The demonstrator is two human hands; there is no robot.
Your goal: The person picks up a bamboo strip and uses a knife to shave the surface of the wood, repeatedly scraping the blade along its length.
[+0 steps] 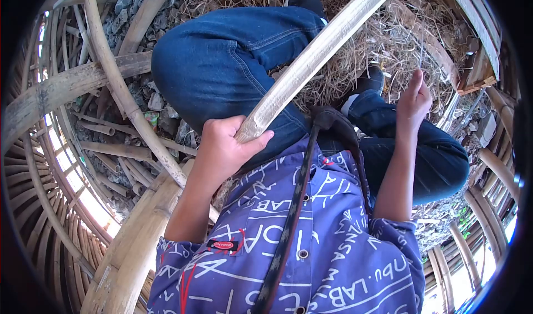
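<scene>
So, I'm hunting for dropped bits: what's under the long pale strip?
Along the edges of the pale strip you can see the jeans and, farther out, dry shavings. Whatever lies directly beneath is covered; the left hand hides part of its near end.

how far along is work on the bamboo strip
Curly shavings lie about, and the bamboo strip looks pale and pared. The left hand grips its near end; the right hand holds a thin, unclear object. The patchy face near the grip may need smoothing; the far end is out of frame.
</scene>
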